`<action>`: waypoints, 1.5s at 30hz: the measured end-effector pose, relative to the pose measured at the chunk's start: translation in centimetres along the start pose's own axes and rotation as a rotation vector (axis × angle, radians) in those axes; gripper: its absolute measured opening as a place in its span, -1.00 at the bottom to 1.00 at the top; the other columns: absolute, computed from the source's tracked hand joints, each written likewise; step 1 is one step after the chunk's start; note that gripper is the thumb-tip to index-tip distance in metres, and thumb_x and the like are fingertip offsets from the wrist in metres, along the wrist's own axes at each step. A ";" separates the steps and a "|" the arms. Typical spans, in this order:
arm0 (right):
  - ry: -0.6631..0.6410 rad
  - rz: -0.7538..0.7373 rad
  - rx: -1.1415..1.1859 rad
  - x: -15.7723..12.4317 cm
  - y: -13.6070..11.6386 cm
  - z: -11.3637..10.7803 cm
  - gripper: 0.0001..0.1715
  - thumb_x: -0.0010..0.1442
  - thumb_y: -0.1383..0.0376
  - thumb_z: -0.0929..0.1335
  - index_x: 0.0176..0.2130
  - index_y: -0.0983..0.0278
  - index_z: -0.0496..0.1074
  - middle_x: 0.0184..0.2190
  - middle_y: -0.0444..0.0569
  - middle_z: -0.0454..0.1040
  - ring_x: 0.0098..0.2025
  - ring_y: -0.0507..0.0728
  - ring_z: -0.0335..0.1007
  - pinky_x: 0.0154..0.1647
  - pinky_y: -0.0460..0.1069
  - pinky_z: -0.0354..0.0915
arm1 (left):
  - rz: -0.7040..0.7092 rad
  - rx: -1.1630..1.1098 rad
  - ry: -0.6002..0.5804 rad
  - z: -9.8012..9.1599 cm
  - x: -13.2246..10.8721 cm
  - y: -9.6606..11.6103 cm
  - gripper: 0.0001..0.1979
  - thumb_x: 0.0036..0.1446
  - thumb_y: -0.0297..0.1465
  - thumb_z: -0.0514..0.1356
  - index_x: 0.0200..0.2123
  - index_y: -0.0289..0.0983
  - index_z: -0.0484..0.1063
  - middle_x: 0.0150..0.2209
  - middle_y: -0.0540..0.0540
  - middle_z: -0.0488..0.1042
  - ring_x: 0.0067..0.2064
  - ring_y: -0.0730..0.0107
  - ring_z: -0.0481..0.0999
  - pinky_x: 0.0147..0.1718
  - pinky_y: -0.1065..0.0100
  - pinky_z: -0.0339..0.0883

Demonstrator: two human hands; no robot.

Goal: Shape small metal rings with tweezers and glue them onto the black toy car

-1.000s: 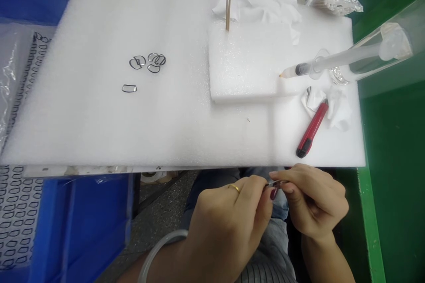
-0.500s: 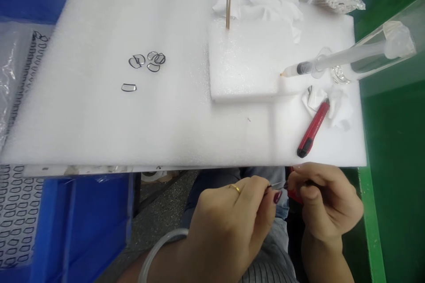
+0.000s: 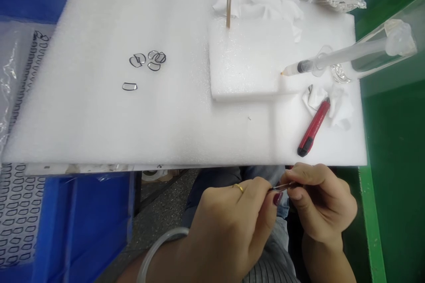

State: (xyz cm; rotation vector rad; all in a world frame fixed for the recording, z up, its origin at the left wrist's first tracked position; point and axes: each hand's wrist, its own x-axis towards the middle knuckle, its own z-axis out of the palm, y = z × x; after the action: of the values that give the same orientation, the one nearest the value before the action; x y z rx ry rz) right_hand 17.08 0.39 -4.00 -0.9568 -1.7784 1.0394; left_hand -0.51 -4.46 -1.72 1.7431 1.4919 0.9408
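Note:
My left hand point(image 3: 232, 225), with a gold ring and a clear bangle, is closed in a pinch below the front edge of the foam sheet point(image 3: 172, 128). Between its thumb and finger sits a small thin dark-edged piece point(image 3: 280, 186), seen almost edge-on. From the other side, my right hand point(image 3: 322, 203) pinches the same piece with thumb and fingertips. Most of the piece is hidden by the fingers. On the foam lie several small black-rimmed clear pieces, one of them a rectangular piece point(image 3: 129, 86) apart from a loose cluster point(image 3: 154, 59).
A red utility knife point(image 3: 314, 128) lies near the foam's right edge beside crumpled tissue point(image 3: 340, 108). A syringe point(image 3: 332, 59) rests across a raised foam block point(image 3: 245, 66), where thin wooden sticks point(image 3: 229, 2) stand upright. Blue bins point(image 3: 89, 221) holding sheets of rimmed pieces are at left.
My right hand has moved slightly left, closer to my left hand, and its fingertips now pinch the dark-edged piece. My left hand has barely moved.

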 end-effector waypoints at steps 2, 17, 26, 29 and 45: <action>-0.008 -0.008 0.024 0.0 0.0 0.0 -0.86 0.30 0.37 0.45 -0.10 0.27 0.55 -0.44 -0.09 0.54 -0.48 0.05 0.46 -0.57 -0.05 0.37 | 0.000 -0.036 -0.017 -0.1 -0.1 -0.1 -0.67 0.41 -0.51 -0.01 -0.47 -0.22 0.20 -0.61 0.16 0.14 -0.66 0.59 0.16 -0.66 0.44 0.06; -0.071 0.031 0.049 0.2 0.0 -0.3 -0.91 0.27 0.40 0.47 -0.18 0.29 0.52 -0.46 -0.12 0.50 -0.51 0.00 0.36 -0.58 -0.08 0.26 | -0.007 -0.066 -0.050 0.1 -0.1 -0.1 -0.66 0.41 -0.54 -0.05 -0.46 -0.18 0.06 -0.60 0.17 0.08 -0.65 0.59 0.11 -0.66 0.45 0.04; -0.067 0.030 0.015 0.2 -0.1 -0.4 -0.95 0.28 0.37 0.47 -0.21 0.27 0.53 -0.50 -0.12 0.49 -0.52 0.03 0.36 -0.58 -0.06 0.28 | 0.015 -0.073 -0.041 0.5 -0.4 -0.6 -0.65 0.42 -0.51 -0.06 -0.47 -0.17 0.04 -0.61 0.17 0.06 -0.66 0.59 0.10 -0.67 0.45 0.02; -0.074 0.046 0.006 0.3 -0.3 -0.4 -0.96 0.28 0.35 0.47 -0.22 0.25 0.53 -0.52 -0.13 0.48 -0.53 0.04 0.37 -0.59 -0.06 0.29 | 0.016 -0.071 -0.057 0.4 -0.2 -0.5 -0.66 0.42 -0.53 -0.06 -0.46 -0.18 0.05 -0.61 0.17 0.07 -0.66 0.60 0.11 -0.67 0.46 0.02; -0.110 -0.057 -0.022 0.3 0.0 -0.4 -0.86 0.22 0.48 0.46 -0.27 0.27 0.48 -0.54 -0.15 0.45 -0.54 0.04 0.35 -0.56 -0.02 0.28 | 0.012 -0.034 -0.069 0.1 -0.3 -0.2 -0.65 0.41 -0.53 -0.05 -0.48 -0.18 0.06 -0.61 0.17 0.07 -0.67 0.59 0.11 -0.67 0.46 0.03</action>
State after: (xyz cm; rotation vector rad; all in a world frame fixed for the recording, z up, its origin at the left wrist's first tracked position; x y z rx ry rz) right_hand 17.37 0.83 -3.78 -0.8714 -1.8997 1.0563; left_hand -0.60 -4.71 -1.99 1.7443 1.4150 0.8977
